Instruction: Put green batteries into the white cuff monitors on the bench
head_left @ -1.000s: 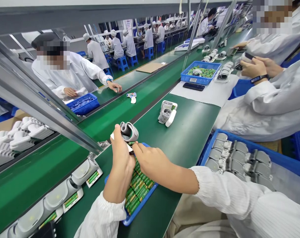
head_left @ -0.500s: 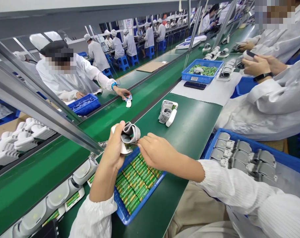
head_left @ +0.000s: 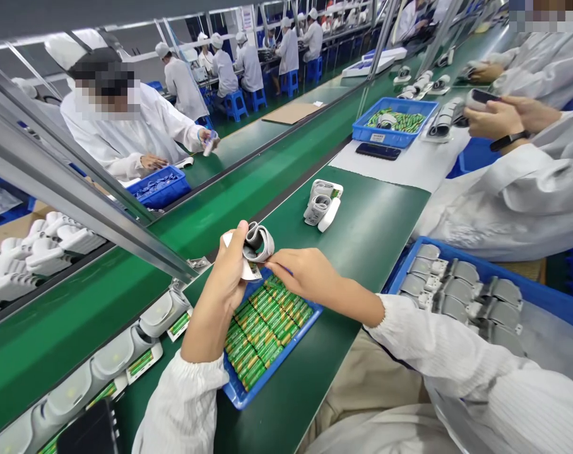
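My left hand [head_left: 230,271] is closed around a white device with a rolled grey cuff [head_left: 257,244], held above a blue tray of green batteries [head_left: 262,328]. My right hand [head_left: 305,277] rests just right of the device, fingers curled toward its underside; whether it holds anything is hidden. Both hands hover over the tray's far end on the green table [head_left: 362,239].
A finished device with a cuff [head_left: 322,205] lies farther out on the table. A blue bin of grey cuffed units [head_left: 461,293] sits at right. White devices with batteries [head_left: 158,318] line the conveyor at left. Co-workers sit opposite and to the right, beside another battery tray [head_left: 393,123].
The view shifted, so the battery tray shows more fully. My hands stay together at the device. The person opposite picked a small item off the belt and lifted it.
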`<act>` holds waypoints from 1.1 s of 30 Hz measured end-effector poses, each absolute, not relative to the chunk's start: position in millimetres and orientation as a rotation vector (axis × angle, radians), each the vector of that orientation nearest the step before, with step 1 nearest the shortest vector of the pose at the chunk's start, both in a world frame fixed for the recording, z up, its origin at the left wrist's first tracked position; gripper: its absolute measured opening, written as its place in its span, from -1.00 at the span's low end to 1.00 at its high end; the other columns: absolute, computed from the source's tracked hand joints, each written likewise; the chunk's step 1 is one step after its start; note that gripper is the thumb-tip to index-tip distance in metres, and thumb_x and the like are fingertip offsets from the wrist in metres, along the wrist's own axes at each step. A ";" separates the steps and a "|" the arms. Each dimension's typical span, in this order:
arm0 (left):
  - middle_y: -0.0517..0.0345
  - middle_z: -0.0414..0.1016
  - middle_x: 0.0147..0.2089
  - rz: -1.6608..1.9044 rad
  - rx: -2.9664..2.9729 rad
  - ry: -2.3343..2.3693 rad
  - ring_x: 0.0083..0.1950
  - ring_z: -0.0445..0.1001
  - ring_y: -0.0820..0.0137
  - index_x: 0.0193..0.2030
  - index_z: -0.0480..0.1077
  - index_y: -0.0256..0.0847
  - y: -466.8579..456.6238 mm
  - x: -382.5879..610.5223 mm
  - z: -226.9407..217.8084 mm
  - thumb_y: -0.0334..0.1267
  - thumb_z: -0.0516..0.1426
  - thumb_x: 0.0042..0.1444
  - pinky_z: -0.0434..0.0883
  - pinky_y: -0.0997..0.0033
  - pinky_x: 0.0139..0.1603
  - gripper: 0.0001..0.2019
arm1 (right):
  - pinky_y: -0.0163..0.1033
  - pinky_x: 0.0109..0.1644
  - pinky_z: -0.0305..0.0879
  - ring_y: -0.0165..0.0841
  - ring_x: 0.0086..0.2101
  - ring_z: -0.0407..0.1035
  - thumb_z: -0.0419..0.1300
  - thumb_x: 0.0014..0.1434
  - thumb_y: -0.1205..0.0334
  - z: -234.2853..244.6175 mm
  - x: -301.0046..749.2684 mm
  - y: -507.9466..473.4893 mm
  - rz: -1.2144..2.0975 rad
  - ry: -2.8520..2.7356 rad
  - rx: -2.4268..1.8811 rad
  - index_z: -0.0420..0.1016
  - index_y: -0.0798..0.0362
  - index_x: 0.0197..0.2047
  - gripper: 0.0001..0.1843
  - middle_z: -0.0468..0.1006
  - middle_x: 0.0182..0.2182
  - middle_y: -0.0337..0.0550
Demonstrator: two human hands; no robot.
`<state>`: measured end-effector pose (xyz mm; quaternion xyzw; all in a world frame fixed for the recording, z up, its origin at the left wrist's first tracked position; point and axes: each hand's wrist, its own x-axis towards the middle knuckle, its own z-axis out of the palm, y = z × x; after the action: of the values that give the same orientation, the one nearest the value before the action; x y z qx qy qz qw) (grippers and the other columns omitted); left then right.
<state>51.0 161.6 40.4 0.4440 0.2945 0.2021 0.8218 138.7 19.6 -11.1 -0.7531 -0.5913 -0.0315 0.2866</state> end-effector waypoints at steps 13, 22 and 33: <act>0.16 0.58 -0.32 0.354 1.017 0.584 -0.39 0.53 0.37 -0.19 0.44 -0.16 167.5 51.3 41.1 0.20 0.47 -0.01 0.42 0.44 -0.41 -0.47 | -0.31 -0.22 0.23 -0.37 -0.35 0.45 -0.01 0.61 0.16 -25.0 157.7 21.5 0.005 -1.554 -1.729 0.60 0.10 -0.09 -0.62 0.66 -0.25 -0.09; 0.16 0.54 -0.42 0.315 0.925 0.599 -0.34 0.58 0.29 -0.31 0.48 -0.17 168.9 49.0 44.9 0.14 0.46 0.04 0.45 0.40 -0.39 -0.55 | -0.32 -0.25 0.20 -0.38 -0.39 0.42 0.06 0.56 0.17 -27.2 153.9 25.4 0.058 -1.483 -1.699 0.60 0.09 -0.17 -0.66 0.62 -0.34 -0.13; 0.20 0.53 -0.29 0.367 1.080 0.495 -0.37 0.49 0.41 -0.08 0.54 -0.15 173.8 47.0 44.0 0.21 0.49 -0.05 0.41 0.46 -0.40 -0.43 | -0.33 -0.31 0.12 -0.43 -0.48 0.29 0.12 0.50 0.19 -29.0 155.0 28.0 0.160 -1.427 -1.614 0.55 0.11 -0.30 -0.66 0.54 -0.46 -0.20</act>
<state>47.0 173.8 44.0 0.5060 0.2321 0.1721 0.8127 155.0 28.0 -29.0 -0.6591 -0.5826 0.0655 0.4711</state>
